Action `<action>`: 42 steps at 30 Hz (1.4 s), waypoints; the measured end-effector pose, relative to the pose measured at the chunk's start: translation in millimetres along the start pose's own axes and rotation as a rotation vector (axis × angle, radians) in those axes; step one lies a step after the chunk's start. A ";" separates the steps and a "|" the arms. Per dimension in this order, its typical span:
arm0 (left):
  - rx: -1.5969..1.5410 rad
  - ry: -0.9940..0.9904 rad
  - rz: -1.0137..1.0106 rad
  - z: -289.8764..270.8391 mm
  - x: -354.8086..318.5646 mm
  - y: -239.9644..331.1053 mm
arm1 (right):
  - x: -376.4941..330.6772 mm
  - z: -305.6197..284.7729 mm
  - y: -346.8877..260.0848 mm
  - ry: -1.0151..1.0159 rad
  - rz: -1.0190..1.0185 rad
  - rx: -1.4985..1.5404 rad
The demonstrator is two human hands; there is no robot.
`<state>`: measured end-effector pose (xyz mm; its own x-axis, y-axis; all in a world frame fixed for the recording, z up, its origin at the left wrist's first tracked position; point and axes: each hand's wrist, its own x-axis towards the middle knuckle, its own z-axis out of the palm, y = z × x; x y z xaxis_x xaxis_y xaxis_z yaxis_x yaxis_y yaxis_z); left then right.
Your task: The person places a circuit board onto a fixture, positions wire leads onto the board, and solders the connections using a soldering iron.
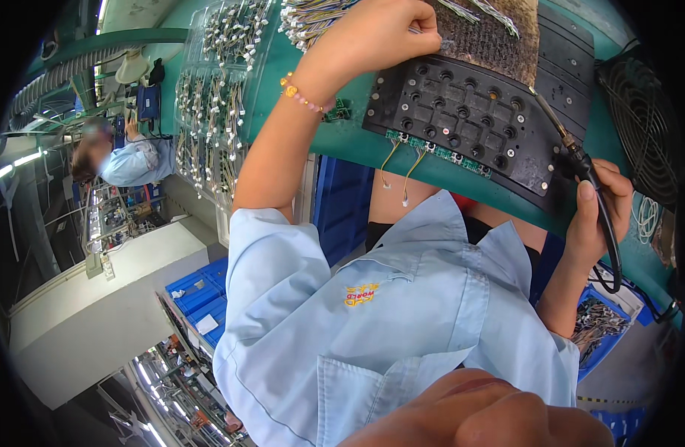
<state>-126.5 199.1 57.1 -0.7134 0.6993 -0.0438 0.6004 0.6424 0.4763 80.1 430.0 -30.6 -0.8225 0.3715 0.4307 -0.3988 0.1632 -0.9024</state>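
Right hand [590, 223] holds the slender black-and-metal soldering iron [580, 158] penlike, likely for control; left hand [383, 33] curls inward, its hold unclear.

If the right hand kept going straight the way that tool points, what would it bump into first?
The tip of the soldering iron in the right hand would probably meet the brown fibrous pad first, though depth is hard to judge.

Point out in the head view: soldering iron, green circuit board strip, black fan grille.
Soldering iron [556, 123]: head view, on its metal barrel.
Green circuit board strip [442, 153]: head view, near the middle of its length.
Black fan grille [643, 123]: head view, around the middle of its rings.
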 end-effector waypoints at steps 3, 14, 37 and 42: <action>0.063 -0.027 0.050 -6.0 8.7 4.6 | -0.4 -0.9 0.3 0.000 0.012 0.021; 0.141 -0.117 0.049 -7.1 21.0 6.8 | 0.8 2.1 -4.1 0.006 0.011 0.025; 0.292 0.142 -0.032 -10.2 -27.7 -1.8 | 0.2 7.4 -4.4 0.081 0.042 -0.083; -0.354 0.367 -0.022 5.3 -73.0 18.8 | -2.5 4.4 -7.7 0.069 0.058 -0.085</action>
<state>-61.2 161.7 64.6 -0.8425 0.4900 0.2239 0.4700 0.4653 0.7501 83.4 423.8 -24.7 -0.8119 0.4441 0.3788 -0.3134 0.2158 -0.9248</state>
